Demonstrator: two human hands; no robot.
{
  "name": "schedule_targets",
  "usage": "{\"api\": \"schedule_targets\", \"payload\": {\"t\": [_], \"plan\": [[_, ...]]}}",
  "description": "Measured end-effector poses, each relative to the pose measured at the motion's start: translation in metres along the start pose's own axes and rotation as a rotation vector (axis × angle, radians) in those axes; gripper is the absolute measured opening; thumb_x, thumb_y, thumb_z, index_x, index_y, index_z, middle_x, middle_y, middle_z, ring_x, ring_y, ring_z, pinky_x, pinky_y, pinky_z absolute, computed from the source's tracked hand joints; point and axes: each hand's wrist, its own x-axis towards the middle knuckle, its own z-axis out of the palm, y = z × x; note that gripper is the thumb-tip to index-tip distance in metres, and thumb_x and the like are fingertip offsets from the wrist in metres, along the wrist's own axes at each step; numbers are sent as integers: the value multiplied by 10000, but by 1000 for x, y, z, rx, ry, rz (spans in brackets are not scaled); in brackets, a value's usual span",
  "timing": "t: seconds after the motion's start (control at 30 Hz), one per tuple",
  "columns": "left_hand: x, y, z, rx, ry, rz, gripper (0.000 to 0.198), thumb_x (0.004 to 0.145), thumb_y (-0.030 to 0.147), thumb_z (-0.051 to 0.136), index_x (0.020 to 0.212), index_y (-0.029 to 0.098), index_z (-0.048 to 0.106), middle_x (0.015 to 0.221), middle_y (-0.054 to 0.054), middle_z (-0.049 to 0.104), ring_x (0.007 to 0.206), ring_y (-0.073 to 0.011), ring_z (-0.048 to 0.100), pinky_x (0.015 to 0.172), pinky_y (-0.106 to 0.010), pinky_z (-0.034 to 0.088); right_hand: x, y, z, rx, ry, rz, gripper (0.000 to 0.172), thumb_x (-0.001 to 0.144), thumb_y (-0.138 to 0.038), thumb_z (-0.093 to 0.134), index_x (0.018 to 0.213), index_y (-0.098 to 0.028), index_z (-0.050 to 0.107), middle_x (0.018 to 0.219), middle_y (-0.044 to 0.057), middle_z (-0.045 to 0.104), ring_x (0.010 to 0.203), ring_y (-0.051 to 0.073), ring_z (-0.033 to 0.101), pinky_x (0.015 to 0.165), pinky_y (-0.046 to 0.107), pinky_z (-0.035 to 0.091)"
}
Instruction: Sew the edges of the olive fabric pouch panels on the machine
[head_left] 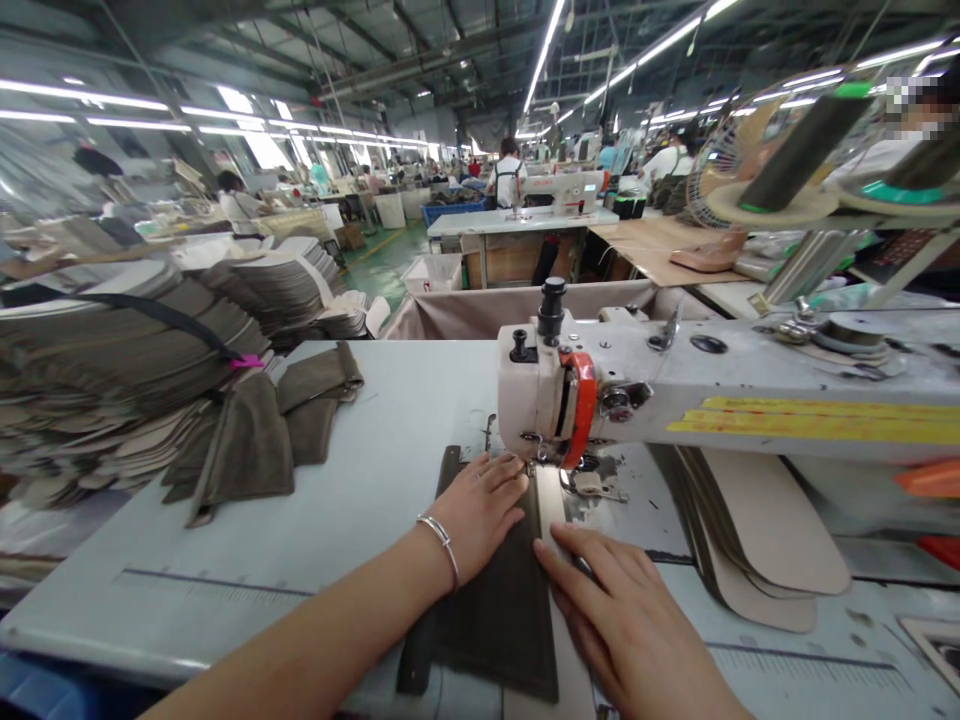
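A dark olive fabric piece (495,625) lies flat under the head of a white sewing machine (521,390). My left hand (480,510), a silver bracelet at its wrist, rests flat on this piece with fingers stretched toward the presser foot. Along the fabric's right edge runs a pale strip (551,500). My right hand (626,600) lies over the strip, fingers extended, with the fingertips touching the edge between strip and fabric. The needle area is partly hidden behind my left fingertips.
Rounded beige-and-dark pieces (780,520) lie under the machine arm. Folded dark pieces (251,440) are on the table's left, beside tall strapped stacks (135,350). Thread cones (806,150) stand at the upper right. A pinkish cloth-lined bin (465,315) is behind the table; people sit farther back.
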Motion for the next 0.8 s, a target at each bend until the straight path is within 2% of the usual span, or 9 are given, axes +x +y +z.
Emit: {"api": "schedule_targets", "payload": {"t": [0.07, 0.13, 0.17, 0.27, 0.33, 0.4, 0.47, 0.63, 0.8], "plan": [[-20, 9, -4, -34, -26, 56, 434, 871, 338, 644, 1244, 142, 540, 1364, -123, 521, 1311, -283, 436, 1113, -540, 343, -2, -1, -3, 32, 53, -25, 416, 890, -165, 493, 1301, -212, 537, 1250, 105, 563, 1090, 240, 549, 856, 409, 511], [-45, 23, -4, -88, -16, 167, 505, 841, 488, 645, 1227, 177, 552, 1344, -93, 542, 1283, -265, 465, 1133, -496, 330, -4, -2, -5, 67, 106, -54, 363, 899, -196, 509, 1253, -227, 578, 1185, 73, 605, 1029, 211, 573, 836, 361, 518], [-57, 29, -2, -102, 28, 245, 442, 853, 479, 633, 1181, 188, 578, 1291, -72, 584, 1250, -234, 499, 1143, -442, 330, -5, -3, -6, 79, 127, -64, 341, 903, -207, 515, 1234, -232, 593, 1165, 59, 618, 1015, 200, 578, 836, 341, 516], [-80, 44, 9, -103, 235, 347, 138, 923, 254, 575, 1036, 197, 629, 1103, -12, 679, 1152, -147, 566, 1145, -305, 324, -4, -3, -7, 91, 169, -75, 306, 908, -214, 520, 1197, -226, 620, 1141, 42, 634, 1019, 185, 578, 860, 314, 502], [-83, 47, 15, -112, 322, 351, 112, 935, 185, 542, 986, 193, 641, 1025, 6, 701, 1095, -127, 593, 1133, -282, 338, -3, -3, -8, 85, 172, -72, 302, 911, -214, 515, 1192, -223, 625, 1143, 40, 636, 1036, 186, 574, 872, 312, 494], [-80, 47, 17, -127, 331, 346, 122, 943, 194, 525, 966, 189, 645, 998, 6, 708, 1066, -127, 605, 1115, -282, 366, -2, -2, -9, 75, 157, -76, 307, 918, -223, 503, 1200, -229, 624, 1150, 36, 636, 1045, 186, 572, 872, 309, 491], [-75, 46, 14, -129, 306, 319, 144, 950, 192, 501, 978, 187, 642, 996, 0, 708, 1065, -132, 605, 1102, -291, 383, -1, -2, -9, 60, 141, -79, 312, 922, -232, 496, 1208, -238, 621, 1161, 31, 634, 1049, 186, 571, 870, 309, 490], [-68, 41, 4, -112, 160, 272, 188, 955, 197, 476, 1082, 183, 614, 1095, -24, 681, 1069, -150, 595, 1082, -325, 408, -1, -1, -8, 21, 121, -82, 329, 924, -252, 488, 1228, -244, 613, 1190, 37, 624, 1065, 197, 565, 876, 322, 484], [-62, 32, 8, -75, 143, 264, 187, 969, 172, 457, 1081, 177, 607, 1138, -19, 660, 1110, -155, 570, 1074, -334, 414, 1, 0, -7, 1, 96, -89, 338, 928, -246, 464, 1232, -244, 611, 1197, 31, 621, 1073, 196, 559, 873, 319, 476]]}}
